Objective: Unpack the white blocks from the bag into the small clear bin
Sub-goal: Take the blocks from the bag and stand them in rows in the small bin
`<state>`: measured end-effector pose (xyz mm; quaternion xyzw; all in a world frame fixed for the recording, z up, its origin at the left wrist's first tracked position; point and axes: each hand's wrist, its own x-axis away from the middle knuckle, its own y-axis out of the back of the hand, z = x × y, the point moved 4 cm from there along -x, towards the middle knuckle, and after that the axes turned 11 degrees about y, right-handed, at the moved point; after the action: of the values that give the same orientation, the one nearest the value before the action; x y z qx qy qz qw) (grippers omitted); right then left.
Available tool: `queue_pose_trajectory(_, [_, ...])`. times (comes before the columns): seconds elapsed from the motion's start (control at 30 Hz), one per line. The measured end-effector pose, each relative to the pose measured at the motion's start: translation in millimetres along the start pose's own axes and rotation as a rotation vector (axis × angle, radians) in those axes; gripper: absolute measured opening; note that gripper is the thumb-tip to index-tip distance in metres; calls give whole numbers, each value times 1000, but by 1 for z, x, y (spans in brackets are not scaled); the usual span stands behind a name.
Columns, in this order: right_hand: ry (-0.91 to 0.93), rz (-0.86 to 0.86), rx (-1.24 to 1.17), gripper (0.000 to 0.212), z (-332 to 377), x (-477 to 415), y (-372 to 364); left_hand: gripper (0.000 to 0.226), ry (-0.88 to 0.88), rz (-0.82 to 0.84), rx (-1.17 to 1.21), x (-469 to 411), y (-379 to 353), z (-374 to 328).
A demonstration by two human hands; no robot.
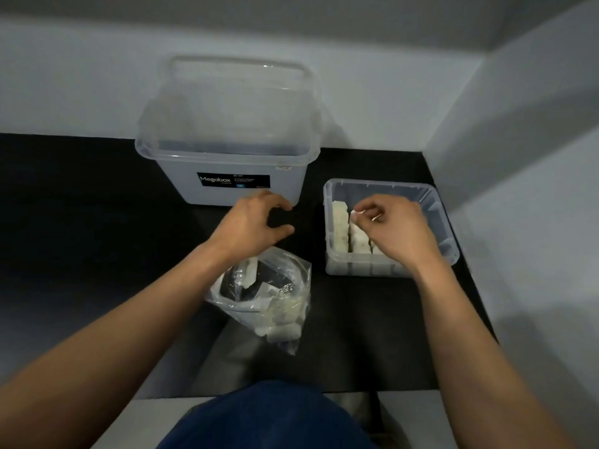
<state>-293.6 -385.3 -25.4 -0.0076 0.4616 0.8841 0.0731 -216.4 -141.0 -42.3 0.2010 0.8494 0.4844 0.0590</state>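
Note:
The clear plastic bag (289, 279) lies open on the black mat in front of me, with several white blocks (282, 329) in its lower end and one more (250, 273) near its mouth. My left hand (256, 222) hovers just beyond the bag's mouth, fingers loosely curled and holding nothing. The small clear bin (438, 205) stands to the right, with white blocks (340, 229) lined up on end along its left side. My right hand (393, 228) is inside the bin, its fingertips pinching the top of a white block (356, 230) in the second row.
A large clear bin (227, 192) with a black label stands at the back, just beyond my left hand. White walls close the back and right (518, 157) sides. The black mat (81, 222) stretches left. My knee in blue cloth (269, 416) is at the front edge.

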Motion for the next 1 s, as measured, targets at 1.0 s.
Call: queue_pose_trajectory(1.0, [302, 415, 488, 25, 117, 29, -223, 78, 136, 320, 153, 44, -27, 158])
